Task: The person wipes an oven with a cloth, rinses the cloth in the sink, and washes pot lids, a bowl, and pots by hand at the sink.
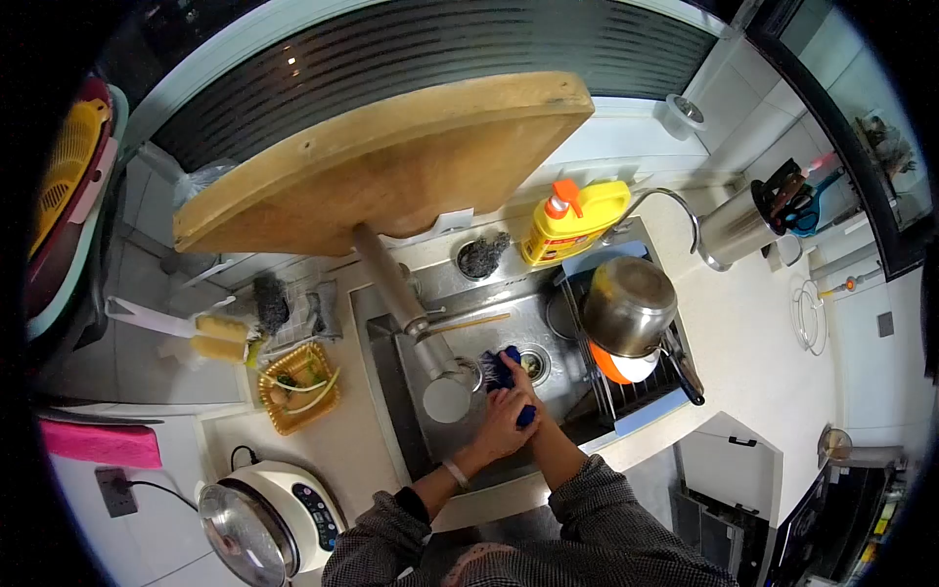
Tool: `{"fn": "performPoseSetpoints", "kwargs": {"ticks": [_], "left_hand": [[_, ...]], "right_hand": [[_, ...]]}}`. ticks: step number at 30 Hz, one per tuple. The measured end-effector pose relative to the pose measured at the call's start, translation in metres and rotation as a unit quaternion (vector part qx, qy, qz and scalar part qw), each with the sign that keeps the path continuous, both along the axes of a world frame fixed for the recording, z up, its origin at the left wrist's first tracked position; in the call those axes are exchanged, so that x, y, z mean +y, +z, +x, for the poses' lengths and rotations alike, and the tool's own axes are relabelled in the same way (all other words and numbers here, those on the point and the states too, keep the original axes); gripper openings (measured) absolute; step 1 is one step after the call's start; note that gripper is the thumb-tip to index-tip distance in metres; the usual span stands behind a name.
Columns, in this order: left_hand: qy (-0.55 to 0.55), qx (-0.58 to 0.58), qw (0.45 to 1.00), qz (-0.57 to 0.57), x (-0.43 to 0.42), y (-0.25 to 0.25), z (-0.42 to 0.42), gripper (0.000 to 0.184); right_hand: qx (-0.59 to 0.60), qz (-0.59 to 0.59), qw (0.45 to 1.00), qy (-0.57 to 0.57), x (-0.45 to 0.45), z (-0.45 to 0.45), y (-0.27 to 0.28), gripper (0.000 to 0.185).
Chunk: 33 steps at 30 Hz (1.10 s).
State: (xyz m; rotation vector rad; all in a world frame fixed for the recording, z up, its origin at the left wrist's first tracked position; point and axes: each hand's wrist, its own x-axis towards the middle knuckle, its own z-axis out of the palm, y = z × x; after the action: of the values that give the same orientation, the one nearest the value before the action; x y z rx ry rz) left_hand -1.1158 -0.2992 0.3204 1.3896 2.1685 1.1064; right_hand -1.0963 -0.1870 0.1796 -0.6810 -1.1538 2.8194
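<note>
Both hands are together over the steel sink (396, 421). My left hand (504, 426) is closed round the lower part of a dark blue cloth (502, 368). My right hand (523, 383) presses against it from the right, its fingers closed on the same cloth. The upper part of the cloth sticks out above the fingers, left of the drain (533, 363). Just left of the hands is the faucet (391, 293), its round head (447, 399) over the basin. A wooden chopstick (469, 323) lies behind the hands.
A steel pot (629, 305) and an orange bowl (611, 367) rest on the rack at right. Behind stand a yellow detergent bottle (572, 227) and a large wooden board (391, 166). A yellow basket (284, 421) and a white cooker (318, 514) are at left.
</note>
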Motion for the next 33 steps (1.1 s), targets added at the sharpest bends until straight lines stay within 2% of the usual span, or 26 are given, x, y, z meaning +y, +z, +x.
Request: {"fn": "performPoseSetpoints", "kwargs": {"ticks": [1, 2, 3, 4, 5, 6, 8, 9, 10, 11, 12, 13, 16, 17, 19, 20, 21, 22, 24, 25, 27, 28, 29, 30, 32, 33], "left_hand": [[0.001, 0.0, 1.0, -0.003, 0.0, -0.009, -0.006, 0.032], [0.105, -0.025, 0.994, 0.018, 0.002, -0.027, -0.017, 0.031], [0.206, -0.049, 0.976, 0.041, 0.005, -0.042, -0.031, 0.031], [0.238, -0.179, 0.952, 0.066, -0.004, -0.053, -0.056, 0.029], [0.251, -0.245, 0.933, 0.078, -0.006, -0.057, -0.061, 0.029], [0.267, -0.309, 0.908, 0.091, -0.008, -0.058, -0.067, 0.029], [0.27, -0.172, 0.944, 0.085, 0.011, -0.06, -0.048, 0.034], [0.267, -0.099, 0.956, 0.077, 0.016, -0.06, -0.041, 0.037], [0.266, -0.096, 0.956, 0.073, 0.018, -0.045, -0.032, 0.037], [0.238, -0.001, 0.968, 0.078, 0.02, -0.019, -0.02, 0.034], [0.207, 0.092, 0.97, 0.084, 0.021, -0.005, -0.015, 0.032], [0.207, 0.092, 0.97, 0.086, 0.022, -0.008, -0.017, 0.032], [0.208, -0.019, 0.971, 0.117, 0.021, -0.032, -0.02, 0.032], [0.212, -0.05, 0.967, 0.13, 0.022, -0.04, -0.027, 0.032], [0.208, -0.109, 0.961, 0.145, 0.018, -0.036, -0.04, 0.033], [0.213, -0.091, 0.969, 0.082, 0.016, -0.022, -0.016, 0.031], [0.218, -0.058, 0.973, 0.054, 0.016, -0.004, -0.009, 0.029], [0.229, -0.057, 0.97, 0.066, 0.015, -0.029, -0.022, 0.029], [0.24, -0.062, 0.966, 0.078, 0.014, -0.09, -0.051, 0.03], [0.282, -0.257, 0.921, 0.083, 0.016, -0.112, -0.069, 0.031], [0.315, -0.44, 0.836, 0.091, 0.02, -0.104, -0.074, 0.032], [0.253, -0.247, 0.932, 0.077, 0.018, -0.07, -0.069, 0.033], [0.178, -0.042, 0.982, 0.055, 0.012, -0.034, -0.06, 0.033], [0.122, 0.158, 0.979, 0.045, 0.006, -0.012, -0.051, 0.036], [0.111, 0.189, 0.973, 0.066, 0.006, -0.039, -0.061, 0.033], [0.102, 0.218, 0.966, 0.092, 0.01, -0.058, -0.067, 0.032]], "right_hand": [[0.026, 0.106, 0.994, -0.007, -0.015, 0.002, -0.011, 0.032], [0.043, 0.211, 0.976, -0.022, -0.031, 0.003, -0.022, 0.03], [-0.05, -0.007, 0.995, -0.089, -0.04, -0.007, 0.0, 0.028], [-0.141, -0.224, 0.952, -0.152, -0.048, -0.011, 0.024, 0.025], [-0.21, -0.191, 0.949, -0.139, -0.052, -0.006, 0.042, 0.024], [-0.174, -0.22, 0.948, -0.15, -0.055, -0.005, 0.049, 0.025], [-0.135, -0.249, 0.946, -0.158, -0.046, -0.014, 0.041, 0.025], [0.092, -0.39, 0.907, -0.128, -0.034, -0.024, 0.014, 0.031], [0.144, -0.476, 0.817, -0.292, -0.058, -0.022, 0.067, 0.031], [0.231, -0.537, 0.688, -0.43, -0.082, -0.021, 0.131, 0.031], [0.05, -0.367, 0.89, -0.265, -0.055, -0.012, 0.062, 0.039], [-0.063, -0.162, 0.985, -0.02, -0.03, -0.002, -0.005, 0.048], [-0.255, -0.125, 0.954, -0.096, -0.056, -0.013, 0.062, 0.053], [-0.252, -0.122, 0.956, -0.091, -0.048, -0.02, 0.061, 0.053], [-0.014, -0.24, 0.958, -0.155, -0.028, -0.03, 0.052, 0.041], [0.016, -0.327, 0.931, -0.161, -0.02, -0.026, 0.046, 0.041], [0.021, -0.362, 0.914, -0.184, -0.025, -0.02, 0.043, 0.041], [0.005, -0.358, 0.911, -0.204, -0.033, -0.017, 0.051, 0.04], [-0.11, -0.2, 0.965, -0.131, -0.042, -0.017, 0.07, 0.038], [-0.114, -0.201, 0.964, -0.132, -0.048, -0.017, 0.068, 0.038], [-0.116, -0.162, 0.972, -0.121, -0.047, -0.019, 0.06, 0.041], [-0.094, -0.232, 0.959, -0.132, -0.037, -0.024, 0.078, 0.042], [-0.109, -0.22, 0.958, -0.145, -0.02, -0.024, 0.064, 0.045], [-0.103, -0.264, 0.955, -0.084, -0.001, -0.029, 0.086, 0.043], [-0.094, -0.301, 0.949, -0.021, 0.007, -0.036, 0.103, 0.041], [-0.095, -0.27, 0.956, -0.056, 0.001, -0.031, 0.089, 0.041]]}}
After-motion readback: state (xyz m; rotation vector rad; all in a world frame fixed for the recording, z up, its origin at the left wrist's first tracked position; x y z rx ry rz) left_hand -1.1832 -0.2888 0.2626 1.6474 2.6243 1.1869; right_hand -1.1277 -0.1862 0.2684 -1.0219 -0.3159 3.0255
